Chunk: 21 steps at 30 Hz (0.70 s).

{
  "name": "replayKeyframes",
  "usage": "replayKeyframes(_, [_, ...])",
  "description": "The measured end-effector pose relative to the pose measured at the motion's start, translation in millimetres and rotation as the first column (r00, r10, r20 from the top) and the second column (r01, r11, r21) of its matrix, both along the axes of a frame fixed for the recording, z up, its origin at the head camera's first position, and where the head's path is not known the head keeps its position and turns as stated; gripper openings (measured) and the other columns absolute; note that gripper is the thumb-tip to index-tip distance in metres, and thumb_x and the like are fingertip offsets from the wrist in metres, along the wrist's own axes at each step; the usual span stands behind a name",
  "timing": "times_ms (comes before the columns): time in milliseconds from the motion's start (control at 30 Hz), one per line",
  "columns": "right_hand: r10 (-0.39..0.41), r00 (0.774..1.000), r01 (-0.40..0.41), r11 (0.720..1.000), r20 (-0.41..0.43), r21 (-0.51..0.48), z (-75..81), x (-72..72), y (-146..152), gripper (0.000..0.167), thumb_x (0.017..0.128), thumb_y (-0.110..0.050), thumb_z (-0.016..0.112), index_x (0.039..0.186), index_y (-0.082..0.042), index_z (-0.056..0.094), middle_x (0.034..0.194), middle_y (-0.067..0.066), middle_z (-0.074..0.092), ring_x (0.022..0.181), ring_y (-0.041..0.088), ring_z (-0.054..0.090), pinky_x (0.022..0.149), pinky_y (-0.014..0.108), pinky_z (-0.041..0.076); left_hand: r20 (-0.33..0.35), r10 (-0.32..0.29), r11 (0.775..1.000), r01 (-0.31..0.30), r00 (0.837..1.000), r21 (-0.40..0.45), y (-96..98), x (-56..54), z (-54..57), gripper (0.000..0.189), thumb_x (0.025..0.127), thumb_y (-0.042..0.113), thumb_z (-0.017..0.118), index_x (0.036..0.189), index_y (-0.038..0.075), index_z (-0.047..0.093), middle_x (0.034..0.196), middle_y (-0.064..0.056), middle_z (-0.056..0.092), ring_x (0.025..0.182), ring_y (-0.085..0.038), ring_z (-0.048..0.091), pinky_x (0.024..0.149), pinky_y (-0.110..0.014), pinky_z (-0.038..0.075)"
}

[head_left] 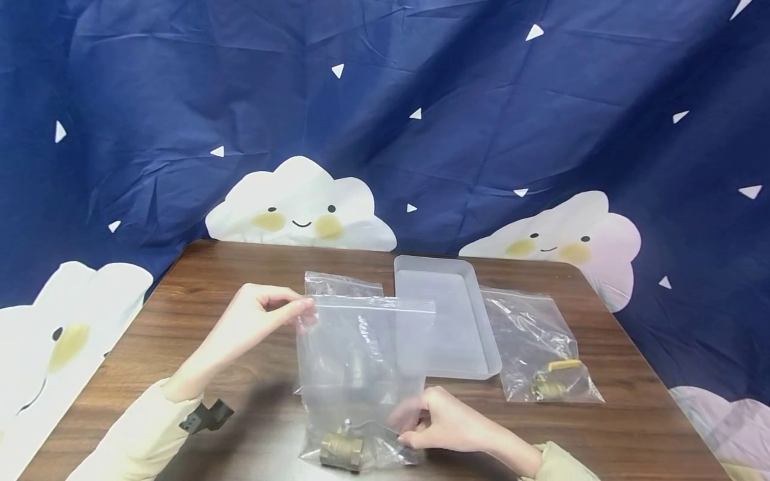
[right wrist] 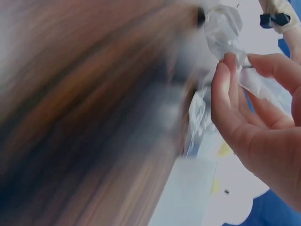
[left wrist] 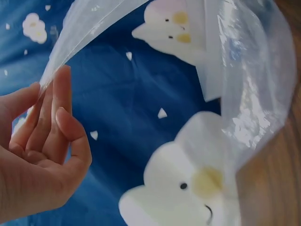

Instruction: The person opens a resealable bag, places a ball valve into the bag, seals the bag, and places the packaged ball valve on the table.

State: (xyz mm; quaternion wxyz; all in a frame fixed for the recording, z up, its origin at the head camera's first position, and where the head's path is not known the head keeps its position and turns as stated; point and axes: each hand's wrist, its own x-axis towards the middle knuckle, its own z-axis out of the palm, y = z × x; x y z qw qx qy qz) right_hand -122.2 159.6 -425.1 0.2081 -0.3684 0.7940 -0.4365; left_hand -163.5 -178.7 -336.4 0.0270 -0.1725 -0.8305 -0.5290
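Observation:
A clear zip bag (head_left: pixel 361 361) hangs upright close over the front of the table, its zip edge at the top. In its bottom left corner lies a brass valve (head_left: pixel 341 451) with a thin grey handle. My left hand (head_left: pixel 255 317) pinches the bag's top left corner between thumb and fingers; the left wrist view shows the film (left wrist: pixel 101 23) there. Low on the bag's right side, my right hand (head_left: pixel 448 417) pinches the plastic near the handle's end. Between those fingertips, the right wrist view shows crumpled film (right wrist: pixel 251 80) and a dark sliver.
Behind the held bag lies another clear zip bag (head_left: pixel 343 286), partly hidden. A pale shallow tray (head_left: pixel 448 314) stands at the back middle. To its right is a zip bag (head_left: pixel 520 327) containing a brass valve with a yellow handle (head_left: pixel 563 365). A patterned blue cloth (head_left: pixel 421 133) hangs beyond the table.

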Motion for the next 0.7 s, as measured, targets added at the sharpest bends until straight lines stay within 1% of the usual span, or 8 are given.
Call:
replayKeyframes(100, [0.022, 0.999, -0.022, 1.0, 0.028, -0.004, 0.1, 0.7, -14, 0.019, 0.085, -0.01, 0.072, 0.103, -0.006, 0.074, 0.082, 0.009, 0.076, 0.072, -0.01, 0.061, 0.065, 0.017, 0.057, 0.043, 0.019, 1.0, -0.019, 0.999, 0.018, -14.2, -0.5, -3.7, 0.024, 0.095, 0.029, 0.067, 0.098, 0.007, 0.076, 0.08, 0.0, 0.076, 0.072, -0.013, 0.073, 0.073, -0.028, 0.06])
replayKeyframes(200, [0.05, 0.998, -0.05, 0.999, 0.027, -0.007, 0.9, 1.3, -27, 0.019, 0.085, -0.01, 0.072, 0.104, -0.007, 0.074, 0.083, 0.009, 0.077, 0.074, -0.011, 0.062, 0.068, 0.016, 0.057, 0.065, 0.043, 0.999, -0.044, 0.997, 0.019, -26.6, -1.0, -5.8, 0.027, 0.095, 0.031, 0.066, 0.099, 0.006, 0.076, 0.08, 0.003, 0.076, 0.073, -0.013, 0.072, 0.074, -0.029, 0.061])
replayKeyframes(300, [0.074, 0.997, -0.074, 0.997, 0.014, -0.003, 2.7, 1.0, -41, 0.018, 0.085, -0.01, 0.073, 0.103, -0.006, 0.074, 0.085, 0.009, 0.077, 0.075, -0.011, 0.062, 0.071, 0.014, 0.056, 0.075, 0.061, 0.998, -0.062, 0.995, 0.012, -39.4, -1.7, -6.4, 0.028, 0.095, 0.032, 0.066, 0.099, 0.006, 0.075, 0.077, 0.004, 0.075, 0.074, -0.013, 0.072, 0.075, -0.03, 0.061])
replayKeyframes(367, [0.083, 0.997, -0.083, 0.996, 0.0, 0.015, 5.1, 0.1, -51, 0.018, 0.086, -0.011, 0.074, 0.102, -0.005, 0.074, 0.086, 0.009, 0.077, 0.075, -0.012, 0.063, 0.073, 0.013, 0.056, 0.086, 0.077, 0.997, -0.078, 0.993, 0.012, -48.4, -2.3, -6.1, 0.029, 0.096, 0.033, 0.065, 0.099, 0.006, 0.075, 0.074, 0.005, 0.073, 0.074, -0.014, 0.071, 0.075, -0.029, 0.06])
replayKeyframes(500, [0.069, 0.995, -0.062, 0.993, -0.078, 0.097, 11.9, -2.2, -73, 0.018, 0.085, -0.018, 0.077, 0.101, -0.008, 0.075, 0.088, 0.003, 0.078, 0.076, -0.012, 0.063, 0.076, 0.009, 0.053, 0.087, 0.133, 0.991, -0.134, 0.987, 0.001, -64.5, -5.6, -5.0, 0.029, 0.096, 0.033, 0.065, 0.103, 0.006, 0.074, 0.074, 0.011, 0.073, 0.074, -0.011, 0.07, 0.074, -0.025, 0.058])
replayKeyframes(533, [0.066, 0.993, -0.054, 0.991, -0.099, 0.119, 14.1, -2.9, -78, 0.019, 0.085, -0.019, 0.077, 0.101, -0.01, 0.075, 0.089, 0.001, 0.078, 0.076, -0.012, 0.063, 0.076, 0.008, 0.052, 0.087, 0.149, 0.989, -0.15, 0.985, 0.0, -67.9, -7.0, -5.2, 0.027, 0.096, 0.032, 0.065, 0.103, 0.008, 0.075, 0.075, 0.013, 0.073, 0.073, -0.01, 0.07, 0.074, -0.024, 0.057])
replayKeyframes(600, [0.054, 0.992, -0.037, 0.988, -0.113, 0.147, 17.3, -4.4, -88, 0.019, 0.084, -0.02, 0.078, 0.1, -0.011, 0.075, 0.089, 0.0, 0.078, 0.075, -0.012, 0.063, 0.076, 0.007, 0.051, 0.08, 0.182, 0.983, -0.182, 0.98, 0.002, -74.4, -9.8, -6.6, 0.023, 0.095, 0.031, 0.066, 0.103, 0.012, 0.075, 0.077, 0.018, 0.073, 0.073, -0.007, 0.07, 0.073, -0.023, 0.057])
replayKeyframes(700, [0.041, 0.995, -0.027, 0.987, -0.085, 0.158, 20.4, -8.3, -102, 0.019, 0.083, -0.017, 0.078, 0.1, -0.01, 0.075, 0.088, 0.002, 0.078, 0.07, -0.011, 0.061, 0.071, 0.007, 0.051, 0.067, 0.224, 0.974, -0.225, 0.972, 0.014, -85.0, -13.1, -8.6, 0.013, 0.095, 0.029, 0.067, 0.099, 0.021, 0.076, 0.078, 0.022, 0.072, 0.072, -0.004, 0.069, 0.071, -0.02, 0.055])
